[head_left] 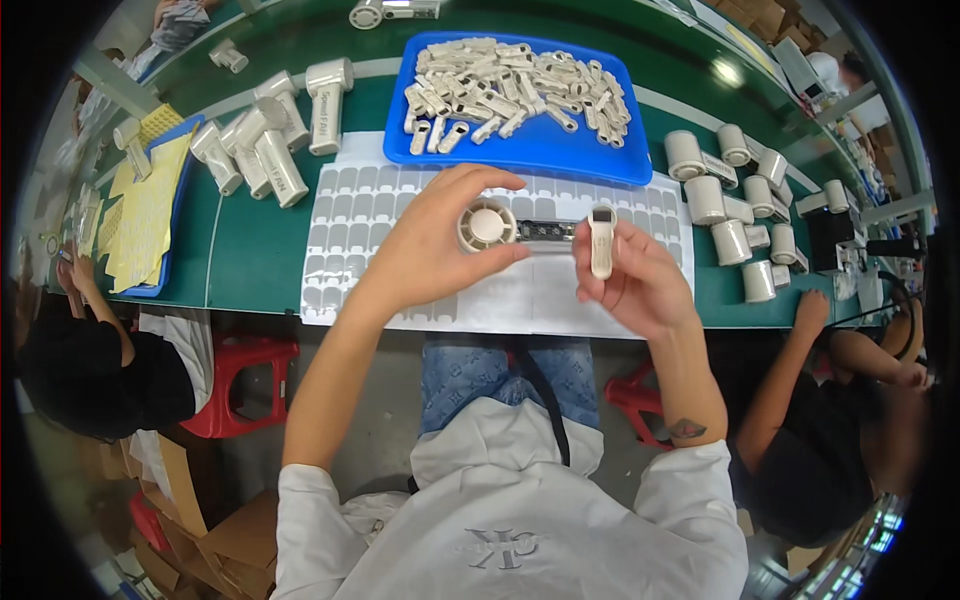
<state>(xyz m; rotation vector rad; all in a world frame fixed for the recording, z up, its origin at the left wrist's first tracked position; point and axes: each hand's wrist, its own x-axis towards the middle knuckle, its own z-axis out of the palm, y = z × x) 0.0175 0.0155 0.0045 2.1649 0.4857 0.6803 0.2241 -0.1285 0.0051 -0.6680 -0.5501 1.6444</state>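
My left hand (428,240) curves around the round head of a cream handheld fan (487,226), thumb below and fingers above. The fan's handle stretches to the right, its side uncovered so that dark electronics (543,231) show inside. At the handle's far end, my right hand (645,275) pinches a small cream cover piece (601,250) with a dark window at its top. Whether those right fingers also touch the handle is hard to make out. Both hands are above a white sheet (480,305) with rows of grey rounded stickers.
A blue tray (520,162) heaped with small cream cover pieces (490,90) stands beyond my hands. Several handheld fans (275,165) lie at left, more fans (705,200) at right. Yellow sheets (150,215) rest in another tray at far left. Co-workers sit on both sides.
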